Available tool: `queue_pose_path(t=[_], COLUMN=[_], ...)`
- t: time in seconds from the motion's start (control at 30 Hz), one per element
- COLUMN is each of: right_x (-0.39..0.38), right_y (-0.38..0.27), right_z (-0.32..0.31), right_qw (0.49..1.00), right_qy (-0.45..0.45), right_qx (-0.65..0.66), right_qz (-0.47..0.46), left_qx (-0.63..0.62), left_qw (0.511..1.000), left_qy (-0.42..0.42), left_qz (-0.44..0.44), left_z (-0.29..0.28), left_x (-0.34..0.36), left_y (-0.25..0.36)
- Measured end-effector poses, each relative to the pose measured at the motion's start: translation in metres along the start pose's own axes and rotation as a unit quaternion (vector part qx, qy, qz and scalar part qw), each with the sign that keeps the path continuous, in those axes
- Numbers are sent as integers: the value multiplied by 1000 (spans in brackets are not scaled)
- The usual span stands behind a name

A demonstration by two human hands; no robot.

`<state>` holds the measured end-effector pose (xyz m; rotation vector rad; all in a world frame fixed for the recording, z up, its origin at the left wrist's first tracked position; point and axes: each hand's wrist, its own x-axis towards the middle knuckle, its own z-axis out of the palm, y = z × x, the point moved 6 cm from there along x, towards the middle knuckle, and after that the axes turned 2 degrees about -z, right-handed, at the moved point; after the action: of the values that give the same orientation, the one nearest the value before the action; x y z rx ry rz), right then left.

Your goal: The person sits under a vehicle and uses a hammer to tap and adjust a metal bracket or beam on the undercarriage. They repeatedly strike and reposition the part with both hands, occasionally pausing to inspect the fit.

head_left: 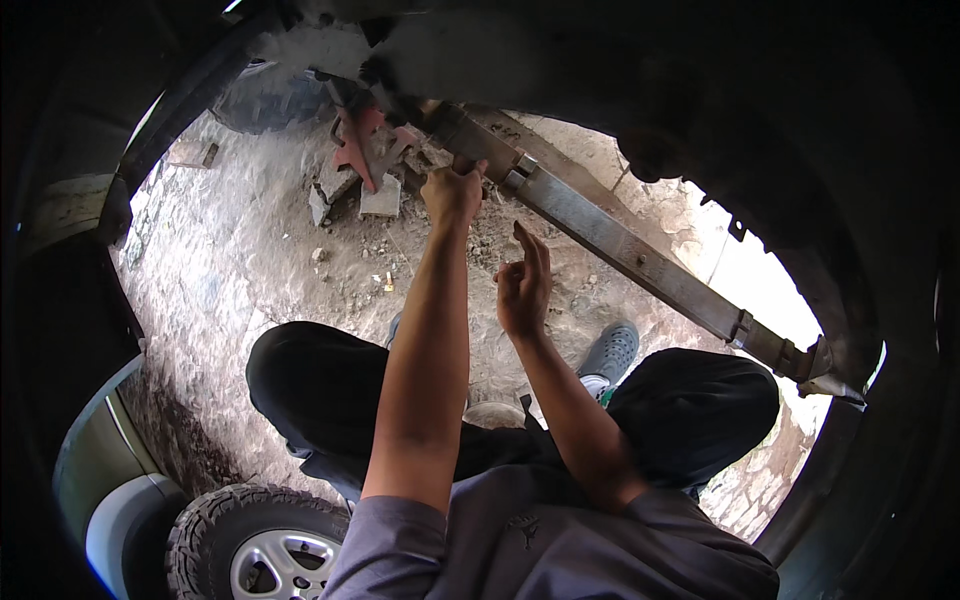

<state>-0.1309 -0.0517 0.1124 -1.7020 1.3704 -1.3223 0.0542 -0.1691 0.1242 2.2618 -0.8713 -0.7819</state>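
A long metal bar (625, 250) runs diagonally under a dark vehicle body, with clamps along it. My left hand (455, 190) is closed round a dark fitting at the bar's upper-left part; what lies inside the grip is partly hidden. My right hand (523, 280) hangs just below the bar, fingers loosely bent and apart, with nothing visible in it. A red metal stand (355, 150) is just left of my left hand, among broken concrete blocks (380, 200).
The dark wheel-well edge (150, 150) arches around the view. A spare or removed wheel (260, 520) lies at lower left beside pale body panels (120, 460). My bent knees (700, 410) and a grey clog (610, 350) rest over the dusty ground (220, 260). A loose block (190, 153) lies upper left.
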Motion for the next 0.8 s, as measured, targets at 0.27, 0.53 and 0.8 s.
queue_pose_path(t=[0.27,0.53,0.8], right_x=[0,1,-11], right_y=[1,16,44], right_z=[-8,-14,-9], right_qw=[1000,995,983], right_qy=[15,31,-44], right_qx=[4,16,22], right_qz=[6,89,180], left_qx=[-60,-41,-351], left_qw=[997,995,916], left_qy=[3,-2,-184], left_qz=[-44,90,-65], left_z=[14,24,44], left_x=[25,28,-53], left_y=[1,-65,-69])
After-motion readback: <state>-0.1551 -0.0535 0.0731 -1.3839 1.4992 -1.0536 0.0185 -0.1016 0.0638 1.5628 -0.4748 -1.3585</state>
